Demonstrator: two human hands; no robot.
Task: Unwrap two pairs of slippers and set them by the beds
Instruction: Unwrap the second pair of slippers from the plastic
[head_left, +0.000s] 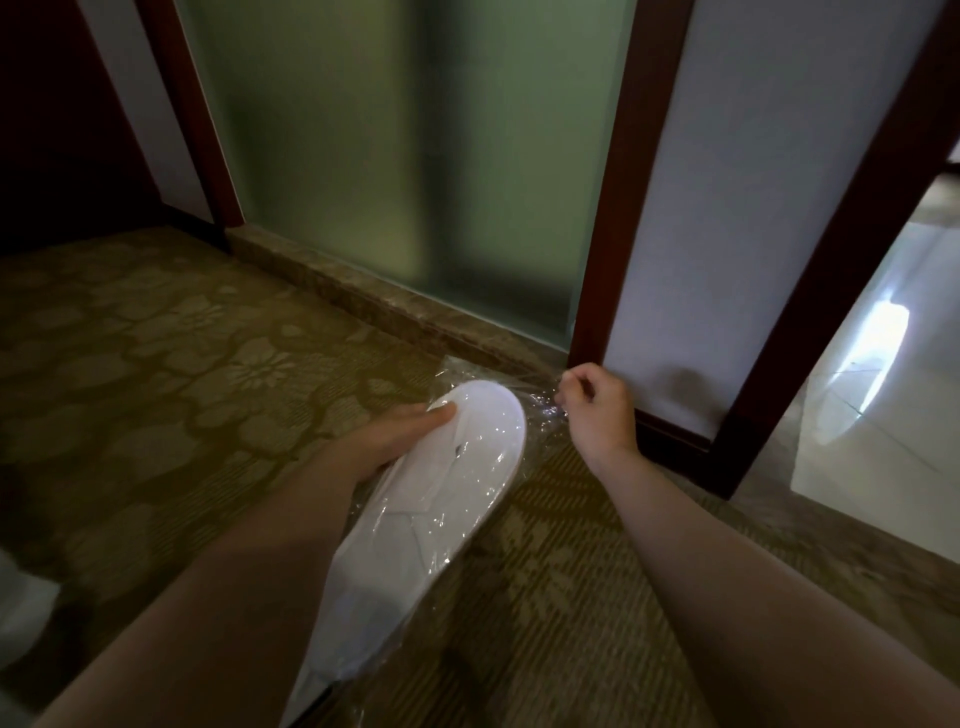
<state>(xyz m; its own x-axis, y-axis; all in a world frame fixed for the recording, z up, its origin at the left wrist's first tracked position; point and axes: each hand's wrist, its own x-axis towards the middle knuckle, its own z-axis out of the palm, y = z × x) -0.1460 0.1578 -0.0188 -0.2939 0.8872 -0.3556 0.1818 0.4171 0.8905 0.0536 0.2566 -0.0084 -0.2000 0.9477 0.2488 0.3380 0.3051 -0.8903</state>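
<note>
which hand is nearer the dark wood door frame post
Right. The right hand pinches the clear plastic wrap just before the post; the left hand holds the white slippers, farther left.

Left hand (384, 441) gripping wrapped white slippers (415, 519), right hand (597, 410) pinching clear wrapper (540, 400), patterned carpet (156, 364)
</note>
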